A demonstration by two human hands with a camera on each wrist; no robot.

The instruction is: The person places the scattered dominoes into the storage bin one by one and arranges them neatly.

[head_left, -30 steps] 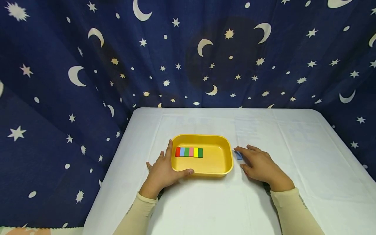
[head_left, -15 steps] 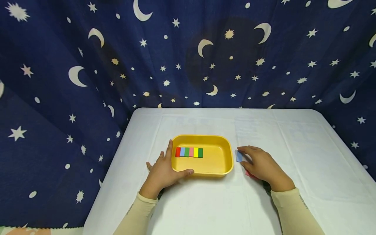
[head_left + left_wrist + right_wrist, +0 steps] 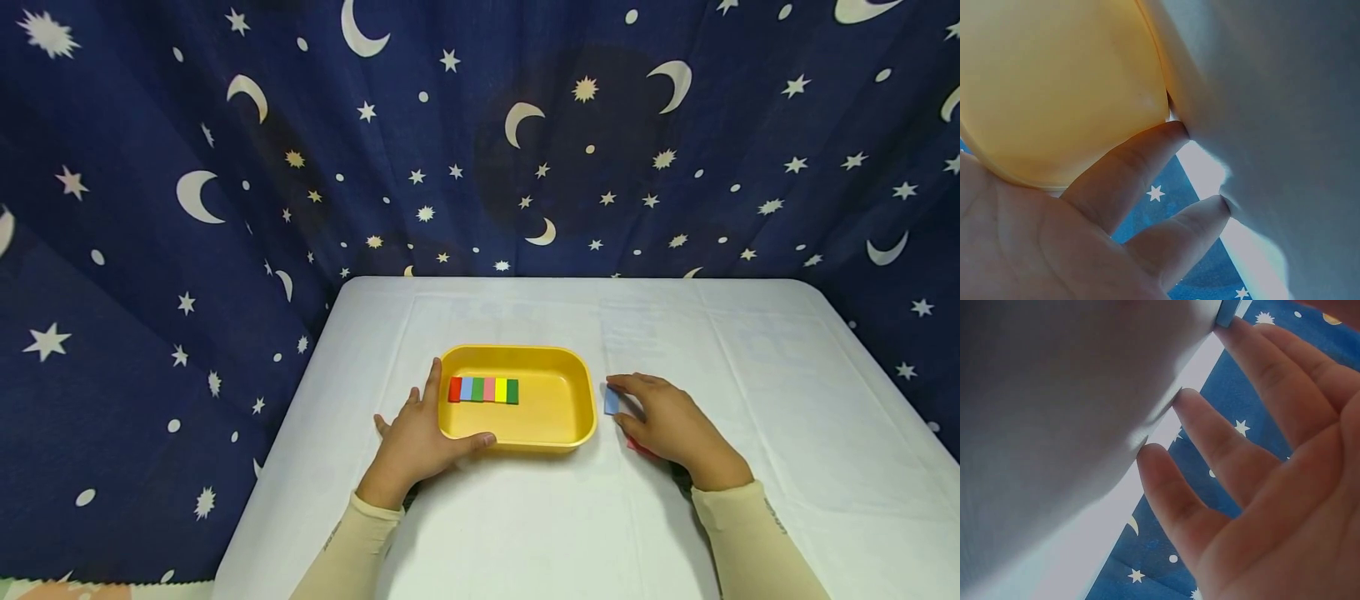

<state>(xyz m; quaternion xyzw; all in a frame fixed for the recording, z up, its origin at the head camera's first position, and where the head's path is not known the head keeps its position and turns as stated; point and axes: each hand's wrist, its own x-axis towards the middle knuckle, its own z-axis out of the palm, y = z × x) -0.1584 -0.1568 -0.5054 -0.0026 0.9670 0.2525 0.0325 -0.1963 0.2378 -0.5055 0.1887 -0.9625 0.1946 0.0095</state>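
A yellow plastic tray [image 3: 555, 417] stands on the white-covered table. Inside it, against the left end, several small coloured tiles [image 3: 483, 390] form a side-by-side row: red, blue, green, pink, yellow, dark green. My left hand [image 3: 416, 442] steadies the tray, its spread fingers along the left wall and its thumb on the front rim. In the left wrist view, two fingertips touch the cloth beside the tray [image 3: 1066, 94]. Just right of the tray, my right hand [image 3: 663, 421] pinches a light blue tile [image 3: 611, 401] between index finger and thumb. Its other fingertips touch the cloth.
A reddish-pink piece [image 3: 640, 448] lies on the table, partly hidden beneath my right hand. White cloth [image 3: 510, 533] covers the table. A dark blue curtain [image 3: 480, 133] with moons and stars hangs behind and along the sides.
My right hand's index finger has drawn slightly right, and the blue tile shows more fully by the thumb. The reddish-pink piece has come into view below. My left hand and the tray stay put.
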